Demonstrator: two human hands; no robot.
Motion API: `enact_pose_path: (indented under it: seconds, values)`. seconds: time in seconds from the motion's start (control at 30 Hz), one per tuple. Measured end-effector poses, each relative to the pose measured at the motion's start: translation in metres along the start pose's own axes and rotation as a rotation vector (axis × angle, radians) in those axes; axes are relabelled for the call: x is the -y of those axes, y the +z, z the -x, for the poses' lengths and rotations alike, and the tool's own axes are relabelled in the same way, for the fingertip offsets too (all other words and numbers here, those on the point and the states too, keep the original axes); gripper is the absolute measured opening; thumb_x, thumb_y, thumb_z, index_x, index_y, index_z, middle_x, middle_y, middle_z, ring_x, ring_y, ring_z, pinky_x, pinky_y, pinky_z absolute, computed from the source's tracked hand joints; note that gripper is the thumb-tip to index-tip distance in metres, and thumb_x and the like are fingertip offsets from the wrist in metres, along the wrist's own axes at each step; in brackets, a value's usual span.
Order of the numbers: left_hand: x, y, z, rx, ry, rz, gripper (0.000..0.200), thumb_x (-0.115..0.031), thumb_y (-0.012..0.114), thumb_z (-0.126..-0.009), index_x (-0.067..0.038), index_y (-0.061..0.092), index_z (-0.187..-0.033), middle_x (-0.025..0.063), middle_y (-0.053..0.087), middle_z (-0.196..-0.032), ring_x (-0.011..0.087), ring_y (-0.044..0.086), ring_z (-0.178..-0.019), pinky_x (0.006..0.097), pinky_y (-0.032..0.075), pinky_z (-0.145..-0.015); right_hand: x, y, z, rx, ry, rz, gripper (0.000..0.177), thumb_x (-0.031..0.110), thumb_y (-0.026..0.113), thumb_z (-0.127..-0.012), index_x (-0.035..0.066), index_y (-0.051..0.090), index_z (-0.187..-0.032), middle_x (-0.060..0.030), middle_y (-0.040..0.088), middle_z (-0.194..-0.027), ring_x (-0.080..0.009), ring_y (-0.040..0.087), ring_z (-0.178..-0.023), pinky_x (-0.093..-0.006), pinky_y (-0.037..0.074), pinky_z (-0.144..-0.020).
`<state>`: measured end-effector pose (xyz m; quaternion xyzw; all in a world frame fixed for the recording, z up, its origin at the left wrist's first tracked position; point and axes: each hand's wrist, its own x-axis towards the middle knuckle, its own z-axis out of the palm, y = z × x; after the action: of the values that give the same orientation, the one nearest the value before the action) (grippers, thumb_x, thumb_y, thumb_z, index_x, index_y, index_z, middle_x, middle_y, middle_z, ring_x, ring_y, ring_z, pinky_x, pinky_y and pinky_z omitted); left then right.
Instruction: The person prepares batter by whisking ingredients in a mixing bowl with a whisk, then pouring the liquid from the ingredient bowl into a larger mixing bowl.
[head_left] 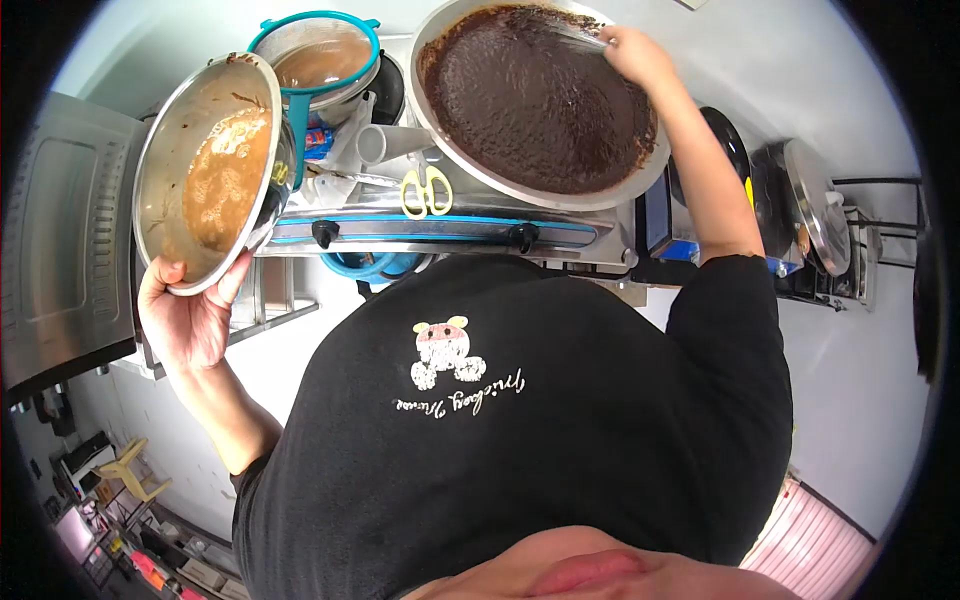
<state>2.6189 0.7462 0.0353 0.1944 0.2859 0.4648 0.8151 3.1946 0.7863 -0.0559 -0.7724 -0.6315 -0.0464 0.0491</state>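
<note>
My left hand grips the lower rim of a steel mixing bowl, thumb over the edge, and holds it tilted at the left. Foamy light-brown liquid lies in the bowl. My right hand is closed around a metal whisk at the upper right of a large round pan. The whisk's head dips into a thick dark-brown mixture that fills the pan. Close behind the bowl, a teal-rimmed strainer rests over a container with brown liquid.
Yellow-handled scissors and a grey cup are at the front of the stove, which has two black knobs. A steel oven stands at the left. Pots and lids sit on the right. Something blue is below the stove.
</note>
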Motion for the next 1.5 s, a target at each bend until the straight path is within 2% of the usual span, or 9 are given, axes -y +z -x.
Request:
enact_pose_path:
  seconds: [0.17,0.3,0.4,0.47,0.7,0.9,1.13,1.37,1.5]
  values:
    - [0.012,0.009,0.006,-0.012,0.014,0.029,0.059,-0.001,0.04,-0.071,0.008,0.024,-0.127,0.0299,0.036,-0.125,0.0487,0.041,-0.11,0.0621,0.042,-0.084,0.027,-0.013,0.044,0.307,-0.249,-0.179,0.014,0.009,0.049,-0.07,0.007,0.055,-0.083,-0.0146,0.06,-0.078,-0.0305,0.058,-0.077,-0.0405,0.044,-0.067]
    - [0.021,0.016,0.01,-0.015,0.02,0.049,0.059,-0.001,0.04,-0.07,0.008,0.025,-0.127,0.0298,0.036,-0.125,0.0487,0.041,-0.11,0.0624,0.042,-0.084,0.001,-0.062,0.067,0.474,-0.249,-0.072,0.014,0.008,0.05,-0.068,0.007,0.057,-0.081,-0.0137,0.06,-0.078,-0.0275,0.058,-0.074,-0.0378,0.044,-0.066]
    - [0.027,0.02,0.013,-0.016,0.032,0.046,0.059,-0.001,0.041,-0.07,0.007,0.025,-0.127,0.0298,0.036,-0.125,0.0489,0.041,-0.11,0.0624,0.042,-0.084,-0.046,-0.07,0.041,0.46,-0.215,-0.005,0.017,0.009,0.05,-0.069,0.009,0.06,-0.083,-0.0132,0.062,-0.08,-0.0286,0.059,-0.075,-0.0382,0.045,-0.067]
    - [0.031,0.023,0.017,-0.044,0.046,0.044,0.059,-0.001,0.041,-0.07,0.007,0.025,-0.127,0.0299,0.037,-0.125,0.0491,0.042,-0.109,0.062,0.042,-0.084,-0.06,-0.068,0.025,0.285,-0.139,0.186,0.02,0.013,0.05,-0.07,0.011,0.061,-0.087,-0.0133,0.062,-0.084,-0.0304,0.059,-0.078,-0.0398,0.046,-0.069]
    - [0.042,0.033,0.024,-0.036,0.066,0.009,0.059,-0.002,0.041,-0.071,0.008,0.024,-0.126,0.0305,0.038,-0.123,0.0485,0.045,-0.106,0.0601,0.044,-0.083,0.032,-0.005,0.016,0.045,-0.179,-0.066,0.022,0.017,0.049,-0.073,0.011,0.058,-0.093,-0.0139,0.062,-0.086,-0.031,0.059,-0.082,-0.0434,0.046,-0.071]
    - [0.047,0.041,0.03,-0.058,0.089,-0.021,0.059,-0.003,0.041,-0.07,0.01,0.023,-0.126,0.0305,0.039,-0.122,0.0473,0.047,-0.105,0.0579,0.047,-0.081,0.027,-0.039,0.041,0.317,-0.44,-0.075,0.018,0.012,0.052,-0.071,0.011,0.059,-0.087,-0.0122,0.061,-0.079,-0.0289,0.059,-0.079,-0.0403,0.045,-0.066]
    - [0.052,0.042,0.035,-0.126,0.115,-0.046,0.058,-0.004,0.041,-0.071,0.01,0.025,-0.125,0.0298,0.041,-0.12,0.0458,0.05,-0.101,0.0554,0.05,-0.078,-0.004,-0.092,0.024,0.202,-0.3,0.079,0.021,0.015,0.054,-0.068,0.014,0.062,-0.088,-0.0104,0.062,-0.077,-0.0269,0.06,-0.075,-0.0382,0.045,-0.066]
    - [0.045,0.036,0.035,-0.106,0.13,-0.058,0.057,-0.004,0.041,-0.072,0.01,0.024,-0.125,0.0303,0.04,-0.121,0.046,0.049,-0.103,0.0566,0.048,-0.08,0.016,-0.015,-0.02,0.016,-0.169,-0.085,0.024,0.014,0.05,-0.072,0.012,0.059,-0.093,-0.0136,0.062,-0.087,-0.0289,0.059,-0.084,-0.0401,0.046,-0.073]
    - [0.041,0.032,0.03,-0.085,0.106,-0.041,0.058,-0.004,0.042,-0.071,0.009,0.024,-0.125,0.03,0.039,-0.122,0.0462,0.048,-0.103,0.0568,0.048,-0.08,0.062,-0.013,0.026,0.22,-0.29,-0.24,0.02,0.012,0.048,-0.072,0.008,0.057,-0.089,-0.0145,0.061,-0.083,-0.0304,0.059,-0.082,-0.0404,0.045,-0.07]
